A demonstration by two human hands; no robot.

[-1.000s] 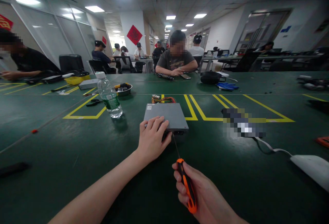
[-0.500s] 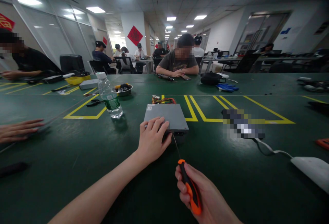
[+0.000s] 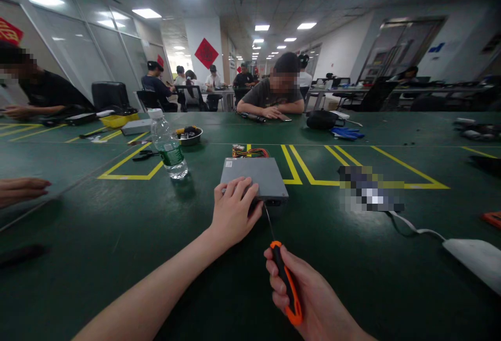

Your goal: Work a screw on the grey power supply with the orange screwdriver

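A grey metal computer power supply lies flat on the green table, its bundle of coloured wires at the far side. My left hand grips its near left part, fingers over the top and thumb against the front edge. In my right hand is an orange and black screwdriver, wrapped by the fingers. Its thin shaft points up and away, with the tip at the front face of the power supply, beside my left thumb. What the tip touches is hidden there.
A water bottle stands left, before a metal bowl of small items. Pliers lie near it. Another person's hand rests at the left. On the right are a blurred-out device, a white cable and a white object.
The screwdriver handle has turned a little in my right hand. My left hand stays on the power supply. The other person's hand at the left has drawn back leftward.
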